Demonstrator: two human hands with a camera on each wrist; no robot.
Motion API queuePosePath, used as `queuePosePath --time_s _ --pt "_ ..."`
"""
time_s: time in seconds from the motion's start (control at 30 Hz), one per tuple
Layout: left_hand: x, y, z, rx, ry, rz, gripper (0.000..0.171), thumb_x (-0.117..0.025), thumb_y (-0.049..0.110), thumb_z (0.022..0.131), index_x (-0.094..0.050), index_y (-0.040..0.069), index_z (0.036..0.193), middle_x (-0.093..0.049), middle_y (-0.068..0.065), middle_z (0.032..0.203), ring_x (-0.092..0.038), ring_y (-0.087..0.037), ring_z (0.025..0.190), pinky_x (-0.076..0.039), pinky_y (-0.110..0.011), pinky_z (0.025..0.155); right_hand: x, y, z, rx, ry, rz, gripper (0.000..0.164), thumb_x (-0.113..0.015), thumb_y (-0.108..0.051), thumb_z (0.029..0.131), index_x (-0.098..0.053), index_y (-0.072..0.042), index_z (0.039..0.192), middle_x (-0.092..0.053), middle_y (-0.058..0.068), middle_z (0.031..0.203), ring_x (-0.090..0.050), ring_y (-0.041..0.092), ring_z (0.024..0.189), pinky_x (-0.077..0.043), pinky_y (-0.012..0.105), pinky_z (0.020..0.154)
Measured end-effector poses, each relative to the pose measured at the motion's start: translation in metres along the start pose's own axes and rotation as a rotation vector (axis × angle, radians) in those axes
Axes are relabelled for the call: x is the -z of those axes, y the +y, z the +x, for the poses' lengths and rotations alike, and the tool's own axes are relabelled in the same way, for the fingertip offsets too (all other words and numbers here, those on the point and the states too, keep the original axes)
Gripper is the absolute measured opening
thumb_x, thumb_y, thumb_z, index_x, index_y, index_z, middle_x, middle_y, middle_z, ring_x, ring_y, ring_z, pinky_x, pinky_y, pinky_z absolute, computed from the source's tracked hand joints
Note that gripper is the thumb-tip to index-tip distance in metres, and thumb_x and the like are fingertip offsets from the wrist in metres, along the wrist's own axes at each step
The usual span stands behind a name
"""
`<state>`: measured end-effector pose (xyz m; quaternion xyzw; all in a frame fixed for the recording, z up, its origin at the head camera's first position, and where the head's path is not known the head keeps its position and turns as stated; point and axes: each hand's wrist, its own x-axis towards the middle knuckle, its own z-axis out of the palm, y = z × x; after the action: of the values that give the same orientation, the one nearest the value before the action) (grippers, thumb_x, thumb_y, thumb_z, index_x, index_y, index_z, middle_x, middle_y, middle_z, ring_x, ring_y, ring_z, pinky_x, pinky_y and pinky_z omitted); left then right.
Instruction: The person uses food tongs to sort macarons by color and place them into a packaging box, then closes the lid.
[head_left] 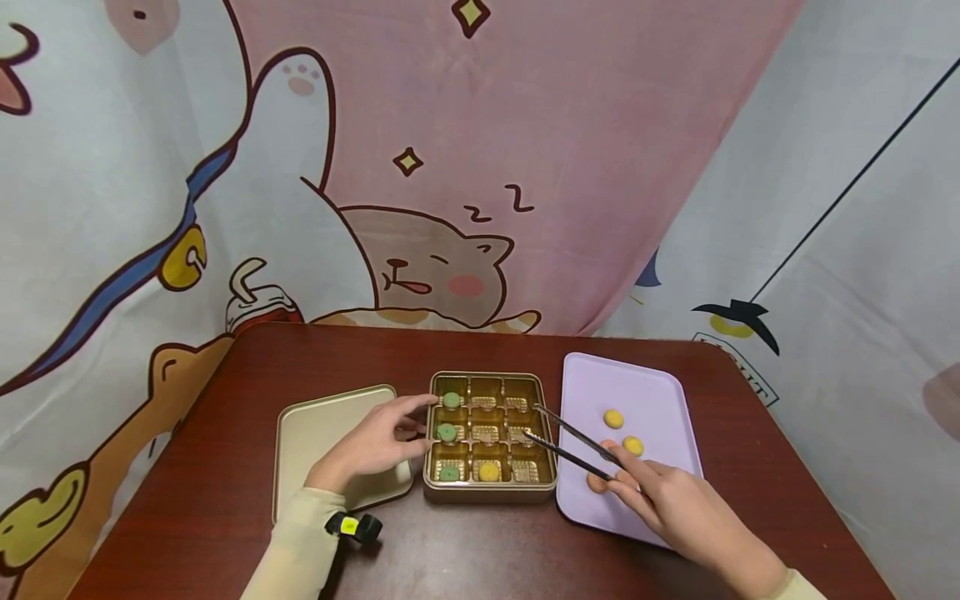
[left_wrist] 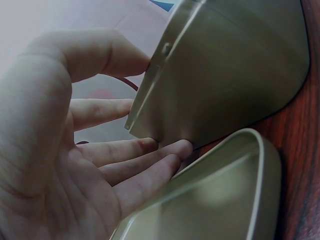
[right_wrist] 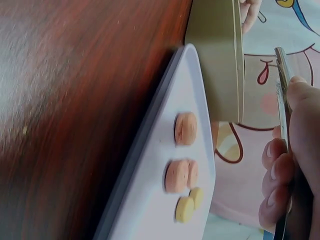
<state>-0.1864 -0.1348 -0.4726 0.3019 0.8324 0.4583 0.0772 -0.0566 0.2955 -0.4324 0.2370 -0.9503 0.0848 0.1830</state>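
Note:
My left hand [head_left: 375,437] touches the left side of a gold tin [head_left: 491,495] with its thumb and fingertips, the fingers loosely extended. Inside the tin, the left column of the compartments holds three green macarons [head_left: 447,432], one in each. A yellow macaron [head_left: 489,472] lies in the front middle one. My right hand [head_left: 686,508] grips metal tongs [head_left: 573,431], whose spread tips hover over the tin's right column with nothing visible between them. Below that hand, a lavender tray [head_left: 622,379] carries two yellow macarons [right_wrist: 184,209] and three pinkish-orange macarons [right_wrist: 185,128].
The tin's gold lid [head_left: 300,442] lies on the dark red wooden table [head_left: 480,558], left of the tin and partly under my left forearm. The tray stands close to the tin's right side. Behind the table hangs a cartoon-printed cloth [head_left: 555,125].

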Motion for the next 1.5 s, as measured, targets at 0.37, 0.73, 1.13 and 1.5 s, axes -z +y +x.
queuePosePath --time_s 0.37,0.73,1.13,1.5 --pt "0.0 0.0 0.001 0.017 -0.005 -0.019 0.067 -0.075 0.006 0.092 -0.049 0.001 0.153 -0.059 -0.02 0.143 -0.07 -0.031 0.114 -0.061 -0.038 0.1 0.005 0.025 -0.008 -0.196 -0.098 -0.026 0.045 -0.078 -0.033 0.095 -0.07 -0.012 0.134 -0.076 -0.001 0.093 -0.063 0.008 0.071 -0.053 0.032 0.052" --pt "0.001 0.001 0.001 0.02 -0.01 -0.024 0.066 -0.075 0.007 0.093 -0.049 0.002 0.153 -0.058 -0.019 0.144 -0.07 -0.032 0.115 -0.06 -0.036 0.1 0.002 0.053 -0.013 -0.315 -0.149 -0.027 0.042 -0.075 -0.032 0.098 -0.069 -0.006 0.131 -0.07 0.002 0.078 -0.054 0.012 0.065 -0.044 0.033 0.047" --pt "0.001 0.002 0.001 0.025 -0.008 -0.022 0.067 -0.075 0.007 0.093 -0.049 0.003 0.154 -0.059 -0.019 0.143 -0.07 -0.031 0.114 -0.06 -0.037 0.1 0.0 0.07 -0.017 -0.406 -0.237 0.0 0.046 -0.069 -0.035 0.102 -0.066 0.001 0.131 -0.075 0.022 0.096 -0.063 0.02 0.068 -0.051 0.041 0.05" --pt "0.0 0.002 0.001 0.031 -0.012 -0.014 0.066 -0.075 0.008 0.093 -0.05 0.003 0.153 -0.06 -0.017 0.141 -0.07 -0.029 0.114 -0.06 -0.035 0.1 0.002 0.071 -0.017 -0.499 -0.356 0.016 0.046 -0.067 -0.034 0.103 -0.065 0.004 0.128 -0.072 0.014 0.089 -0.053 0.018 0.066 -0.044 0.033 0.049"
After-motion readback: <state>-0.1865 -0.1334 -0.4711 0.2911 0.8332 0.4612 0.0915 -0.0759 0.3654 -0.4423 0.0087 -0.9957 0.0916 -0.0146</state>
